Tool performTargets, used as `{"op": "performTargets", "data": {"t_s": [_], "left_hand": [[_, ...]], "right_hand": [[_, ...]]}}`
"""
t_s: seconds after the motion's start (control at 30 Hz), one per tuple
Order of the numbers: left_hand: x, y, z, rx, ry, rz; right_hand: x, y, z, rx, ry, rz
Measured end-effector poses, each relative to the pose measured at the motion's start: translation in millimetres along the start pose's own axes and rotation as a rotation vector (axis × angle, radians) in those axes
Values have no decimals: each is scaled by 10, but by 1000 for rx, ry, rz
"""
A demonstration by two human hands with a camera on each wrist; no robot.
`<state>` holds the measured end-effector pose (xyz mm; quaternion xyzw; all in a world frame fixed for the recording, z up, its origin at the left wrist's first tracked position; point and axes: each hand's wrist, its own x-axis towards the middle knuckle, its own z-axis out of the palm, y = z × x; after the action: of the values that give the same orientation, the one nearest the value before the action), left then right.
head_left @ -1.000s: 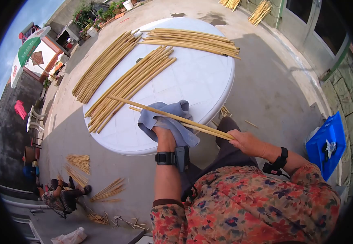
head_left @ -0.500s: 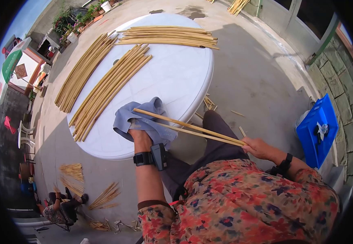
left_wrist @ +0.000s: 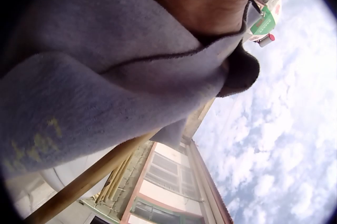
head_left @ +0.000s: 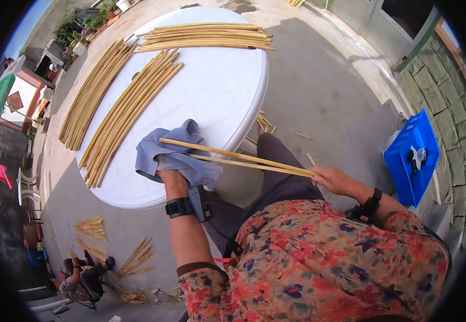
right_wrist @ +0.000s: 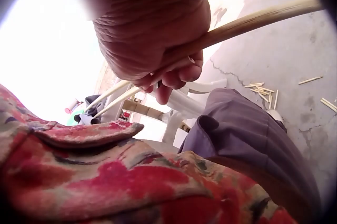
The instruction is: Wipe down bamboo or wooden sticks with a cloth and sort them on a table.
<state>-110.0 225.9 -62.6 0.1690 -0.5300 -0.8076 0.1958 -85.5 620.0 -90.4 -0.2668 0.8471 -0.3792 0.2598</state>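
My right hand [head_left: 334, 180] grips two long straw-coloured sticks [head_left: 238, 155] near their ends. They run left across my lap toward a grey-blue cloth [head_left: 182, 137]. My left hand [head_left: 169, 177] holds this cloth at the near table edge, its fingers mostly hidden in the folds. One stick passes into the cloth; the other stretches over it, with its tip above the folds. The left wrist view has the cloth bunched under the hand and a stick [left_wrist: 87, 184] coming out below. In the right wrist view, curled fingers [right_wrist: 174, 79] surround the sticks.
Several rows of similar sticks [head_left: 131, 110] lie on the round white table [head_left: 217, 86]. A blue bin [head_left: 412, 155] stands at right. Stick bundles [head_left: 136, 260] and short pieces lie on the ground, with another person [head_left: 80, 282] seated at lower left.
My right hand has drawn away from the left, pulling the sticks back through the cloth, so less sticks out past it. The head view has shifted, moving the table leftward.
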Motion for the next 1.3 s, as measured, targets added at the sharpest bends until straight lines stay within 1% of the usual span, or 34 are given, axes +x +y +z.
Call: {"op": "performTargets", "data": {"t_s": [0.1,0.17,0.3,0.37,0.4,0.43,0.47,0.5,0.53,0.57,0.7,0.77,0.83,0.87,0.93,0.97,1.03,1.07,1.13,1.17,1.23,1.3], "left_hand": [[26,-11,31,61,-42,29],[49,-12,58,116,-74,61],[42,82,145,204,-118,112],[4,219,197,870,-234,352],[-21,220,130,1112,-261,471],[-37,187,82,976,-223,377],[-52,126,21,688,-174,249],[-85,68,-33,356,-98,131],[-96,27,-81,204,-59,75],[-106,-2,-120,176,-48,66],[-120,-69,-159,63,-29,21],[-122,-87,-163,28,-29,5],[-130,-107,-162,-5,-32,-10],[-139,-118,-161,-16,-34,-16],[-148,-128,-161,-40,-34,-26],[-143,-134,-161,-47,-33,-29],[-149,-137,-140,-65,-31,-37],[-154,-142,-141,-80,-30,-41],[-155,-148,-127,-98,-27,-45],[-161,-151,-119,-105,-25,-47],[-162,-154,-104,-114,-18,-40],[-157,-131,-74,-115,-10,-27]], "right_hand": [[-5,2,5,28,7,29],[-8,57,26,33,101,-53],[-19,55,-77,74,113,-42],[-28,114,-128,133,131,15],[-37,140,-165,130,132,11],[-51,164,-202,213,174,42],[-46,165,-231,296,217,72],[-18,144,-258,292,217,67],[21,111,-295,335,275,18],[63,69,-336,379,333,-34],[414,-473,-454,363,364,-33],[668,-728,-446,472,271,-53],[952,-931,-377,425,246,-133],[1100,-1019,-339,427,248,-142],[1380,-1167,-243,353,217,-325],[1493,-1232,-183,354,218,-331],[1660,-1350,-113,125,289,-454],[1703,-1420,-77,124,290,-461],[1725,-1531,35,-198,287,-391],[1740,-1539,103,-197,286,-399],[1812,-1487,286,-100,343,-437],[1857,-1452,359,-47,323,-443]]}}
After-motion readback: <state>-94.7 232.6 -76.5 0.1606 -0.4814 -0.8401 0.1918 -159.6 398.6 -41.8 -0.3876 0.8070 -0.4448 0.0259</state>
